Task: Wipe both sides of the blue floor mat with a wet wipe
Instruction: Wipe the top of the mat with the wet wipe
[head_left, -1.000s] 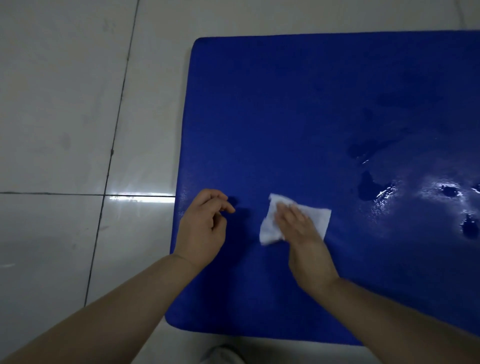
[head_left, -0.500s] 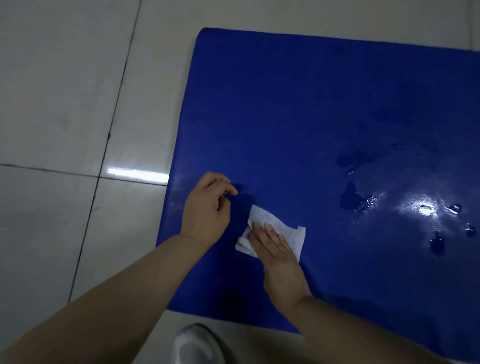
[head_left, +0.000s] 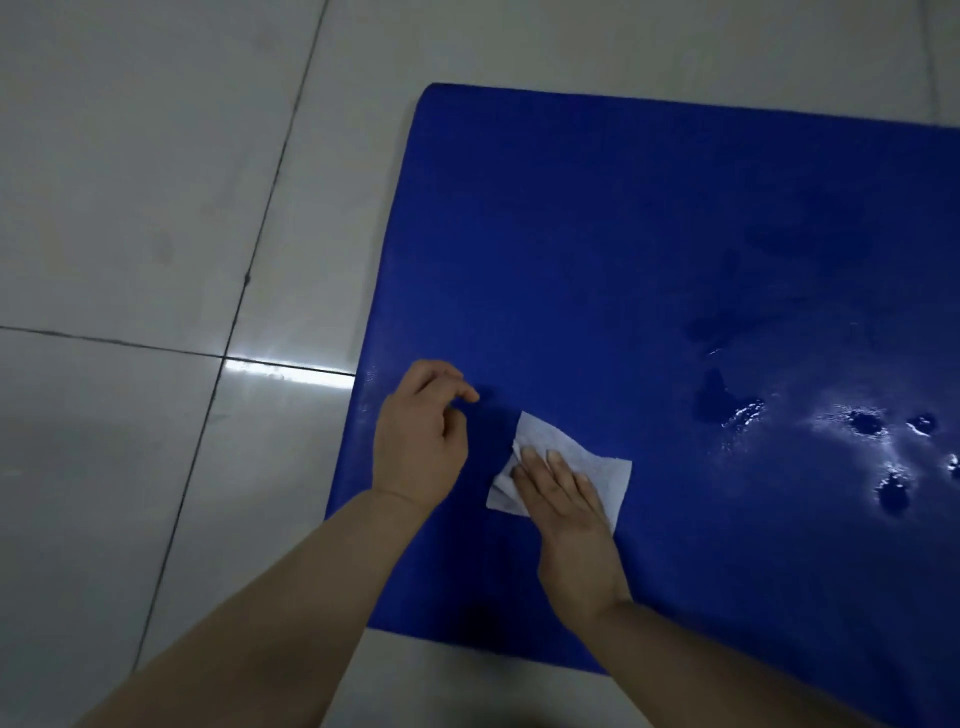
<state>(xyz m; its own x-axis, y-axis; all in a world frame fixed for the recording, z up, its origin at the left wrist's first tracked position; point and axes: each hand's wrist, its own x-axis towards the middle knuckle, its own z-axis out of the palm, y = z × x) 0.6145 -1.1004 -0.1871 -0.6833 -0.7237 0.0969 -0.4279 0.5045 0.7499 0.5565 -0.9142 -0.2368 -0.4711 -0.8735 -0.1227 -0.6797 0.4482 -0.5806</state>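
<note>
- The left hand hovers over the near left corner of the mat, fingers loosely curled, holding nothing.
- The right hand lies flat, straight fingers pressing the crumpled white wet wipe onto the glossy blue padded floor mat.
- Judged step: wiping the upper face; next, strokes rightward across the dark wet patches, then flipping the mat.
- The mat lies on pale glossy floor tiles with dark grout lines.

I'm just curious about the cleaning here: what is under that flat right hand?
The right hand presses straight fingers on a white wet wipe lying on the blue floor mat. The wipe's middle and the mat beneath are covered, so unseen.
</note>
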